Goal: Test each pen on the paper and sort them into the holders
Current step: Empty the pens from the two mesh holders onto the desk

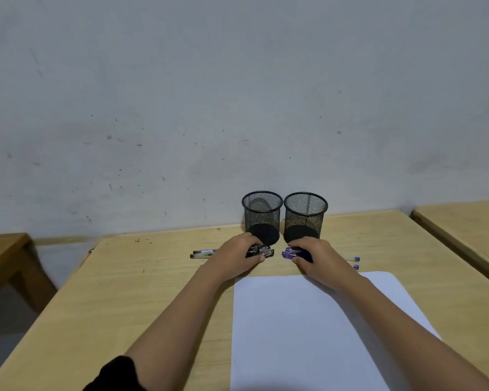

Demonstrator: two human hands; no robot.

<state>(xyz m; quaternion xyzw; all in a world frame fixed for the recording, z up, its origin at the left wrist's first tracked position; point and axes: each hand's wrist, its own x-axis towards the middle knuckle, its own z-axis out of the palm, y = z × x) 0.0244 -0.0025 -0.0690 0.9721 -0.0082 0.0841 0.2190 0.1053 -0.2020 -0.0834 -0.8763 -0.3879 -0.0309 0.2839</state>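
- A black sleeve [116,373] covers the left upper arm at the near edge of the desk [124,292]; both forearms are bare.
- A white sheet of paper [294,334] lies flat on the desk, running from the near edge toward the middle. It is right of centre, and the right forearm passes over its right part.
- Just past the paper's far edge, the left hand [235,256] has fingers and thumb curled round a bunch of black-capped pens [261,251]. The capped ends point toward the other hand, and clear barrel ends [202,253] stick out on the desk to its left.
- Beside it, not touching, the right hand [314,258] is clamped in the same way on a bunch of purple-capped pens [291,253]. Two purple ends [356,259] show on the desk to its right.
- Whether either bunch is lifted or rests on the desk cannot be told.
- Behind the hands, at the desk's far edge, two black mesh holders stand upright, just beside each other: the left holder [262,215] and the right holder [305,217].
- A second desk [469,230] stands beyond the right edge, and a wooden table [3,249] beyond the left.
- A scuffed grey wall [209,94] rises behind.
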